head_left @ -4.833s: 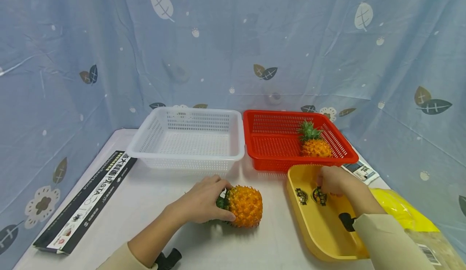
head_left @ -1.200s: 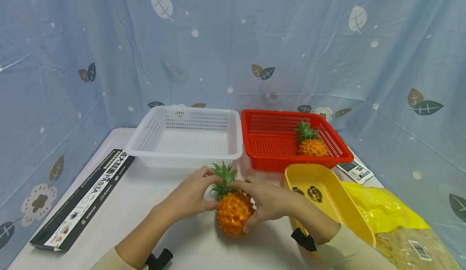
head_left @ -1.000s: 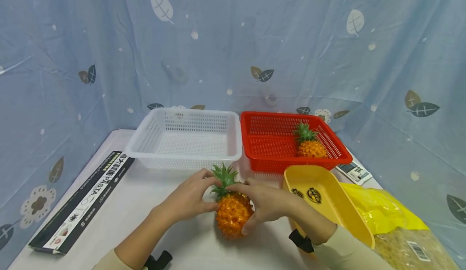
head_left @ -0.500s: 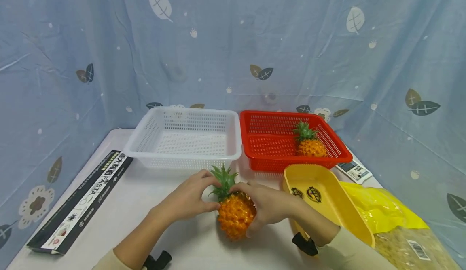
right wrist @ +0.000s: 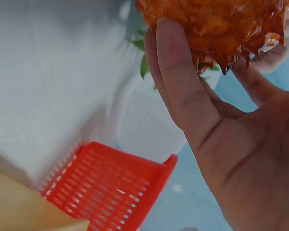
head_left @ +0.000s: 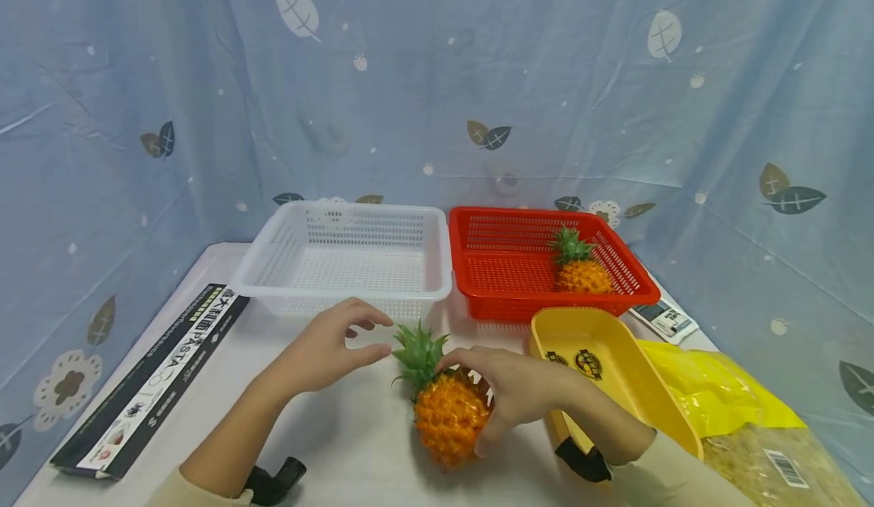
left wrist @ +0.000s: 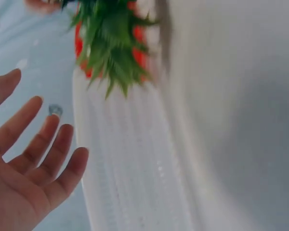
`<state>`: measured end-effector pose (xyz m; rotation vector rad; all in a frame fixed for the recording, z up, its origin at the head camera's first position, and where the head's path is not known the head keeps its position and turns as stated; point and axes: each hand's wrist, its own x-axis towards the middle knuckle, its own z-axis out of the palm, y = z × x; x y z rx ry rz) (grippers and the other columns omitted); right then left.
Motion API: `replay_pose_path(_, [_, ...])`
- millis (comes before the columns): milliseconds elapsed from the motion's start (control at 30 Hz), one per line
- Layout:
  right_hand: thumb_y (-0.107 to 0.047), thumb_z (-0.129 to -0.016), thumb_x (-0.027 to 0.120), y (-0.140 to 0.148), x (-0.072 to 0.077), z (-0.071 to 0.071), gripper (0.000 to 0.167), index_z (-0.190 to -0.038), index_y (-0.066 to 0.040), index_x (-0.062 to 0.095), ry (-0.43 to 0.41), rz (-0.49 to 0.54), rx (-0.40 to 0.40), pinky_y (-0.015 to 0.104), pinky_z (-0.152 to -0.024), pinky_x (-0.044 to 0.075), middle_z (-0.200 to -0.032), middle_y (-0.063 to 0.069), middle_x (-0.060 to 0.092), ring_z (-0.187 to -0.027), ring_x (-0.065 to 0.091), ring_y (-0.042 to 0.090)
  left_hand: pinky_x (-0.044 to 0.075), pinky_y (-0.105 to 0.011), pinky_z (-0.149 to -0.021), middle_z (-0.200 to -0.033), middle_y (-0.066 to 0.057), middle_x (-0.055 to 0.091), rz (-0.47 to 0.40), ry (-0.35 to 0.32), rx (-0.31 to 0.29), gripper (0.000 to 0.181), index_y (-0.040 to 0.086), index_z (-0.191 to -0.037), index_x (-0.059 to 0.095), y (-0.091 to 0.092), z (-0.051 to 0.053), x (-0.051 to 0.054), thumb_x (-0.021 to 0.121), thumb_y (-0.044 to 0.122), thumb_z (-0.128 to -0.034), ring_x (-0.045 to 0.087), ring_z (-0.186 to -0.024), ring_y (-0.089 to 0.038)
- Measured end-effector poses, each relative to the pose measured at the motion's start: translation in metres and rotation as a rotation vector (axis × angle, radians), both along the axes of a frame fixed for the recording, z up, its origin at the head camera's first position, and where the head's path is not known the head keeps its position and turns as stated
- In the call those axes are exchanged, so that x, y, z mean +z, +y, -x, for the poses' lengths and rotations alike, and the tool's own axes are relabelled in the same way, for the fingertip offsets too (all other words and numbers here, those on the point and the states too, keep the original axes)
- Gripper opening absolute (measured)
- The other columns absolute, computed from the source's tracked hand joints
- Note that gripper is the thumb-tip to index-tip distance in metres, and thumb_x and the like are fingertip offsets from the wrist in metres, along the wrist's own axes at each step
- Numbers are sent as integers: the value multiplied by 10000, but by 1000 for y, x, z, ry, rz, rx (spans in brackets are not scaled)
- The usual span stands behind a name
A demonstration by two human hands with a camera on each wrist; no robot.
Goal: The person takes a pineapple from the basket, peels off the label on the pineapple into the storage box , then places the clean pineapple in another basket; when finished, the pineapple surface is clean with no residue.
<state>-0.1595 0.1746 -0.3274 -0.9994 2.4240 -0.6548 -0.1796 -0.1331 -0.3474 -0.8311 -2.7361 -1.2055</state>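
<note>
A small glossy orange pineapple (head_left: 449, 420) with a green leaf crown is tilted at the table's front middle, its crown toward the white basket. My right hand (head_left: 522, 385) grips its body from the right, thumb low and fingers near the crown. The right wrist view shows those fingers (right wrist: 176, 53) against the spiky skin of the pineapple (right wrist: 216, 29). Left of the crown, my left hand (head_left: 328, 351) is held apart, fingers loosely bent and holding nothing. Its spread fingers also appear beside the leaf crown (left wrist: 113, 43) in the left wrist view.
A white basket (head_left: 341, 294) stands at the back left. Beside it, a red basket (head_left: 532, 306) holds another pineapple (head_left: 583, 275). A yellow tray (head_left: 655, 385) and a yellow plastic bag (head_left: 724, 393) lie at the right. Along the left edge lies a pasta box (head_left: 150, 385).
The right hand left the yellow tray and took hold of the pineapple, which was turned crown-away. Since half a second ago the left hand has let go and moved left.
</note>
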Motion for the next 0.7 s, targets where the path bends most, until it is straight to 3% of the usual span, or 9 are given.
replay_pose_path(233, [-306, -690, 946, 10, 11, -6, 857, -1417, -316, 492, -51, 24, 24, 363, -1054, 524, -1353, -126, 574, -1227, 534, 86, 548, -535, -996, -1244, -89, 679, -102, 33, 133, 320, 114, -1246, 705, -27, 6, 10, 744, 249, -959, 637, -1208, -360])
replay_pose_path(500, [-304, -718, 928, 22, 31, -8, 826, -1422, -314, 496, -133, 94, 48, 259, -922, 570, -1322, -94, 577, -1195, 546, 123, 527, -543, -1026, -1307, -133, 650, -118, 52, 277, 344, 59, -1290, 680, -54, 10, 16, 680, 249, -1004, 606, -1220, -342])
replay_pose_path(600, [-303, -722, 931, 26, 42, -9, 840, -1436, -289, 488, -148, 116, 37, 282, -925, 581, -1307, -62, 585, -1183, 566, 155, 529, -479, -1036, -1321, -141, 651, -115, 59, 325, 357, 57, -1305, 671, -63, 13, 16, 651, 273, -1021, 603, -1223, -324])
replay_pose_path(700, [-281, -725, 933, 32, 54, -9, 851, -1445, -266, 481, -155, 130, 15, 302, -922, 590, -1298, -14, 592, -1169, 584, 216, 528, -291, -1003, -1305, -152, 672, -128, 61, 374, 367, 42, -1310, 670, -72, 15, 16, 633, 277, -1030, 609, -1201, -302])
